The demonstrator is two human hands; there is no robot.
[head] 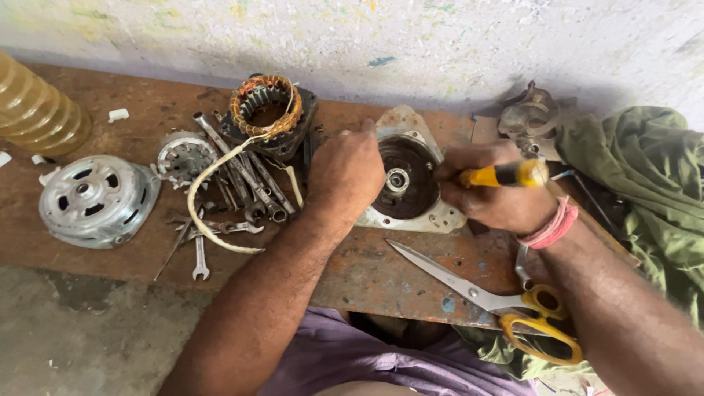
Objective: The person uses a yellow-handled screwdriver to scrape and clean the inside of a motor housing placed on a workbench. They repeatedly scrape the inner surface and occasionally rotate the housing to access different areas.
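While the left hand (350,170) clamps down, fingers curled over the top edge of the motor end cover (408,183) lying flat near the middle of the surface (381,271), the right hand (493,192) is closed around a yellow-handled screwdriver (504,174) with its tip hidden at the cover's right side. Judging from this head view, the motor is already stripped: stator with copper windings (268,110) by the back edge, other end cover (94,199) at the left end, spanners (242,183) between. Scissors (499,301) lie at the front edge; whether the fasteners here are out, cannot tell.
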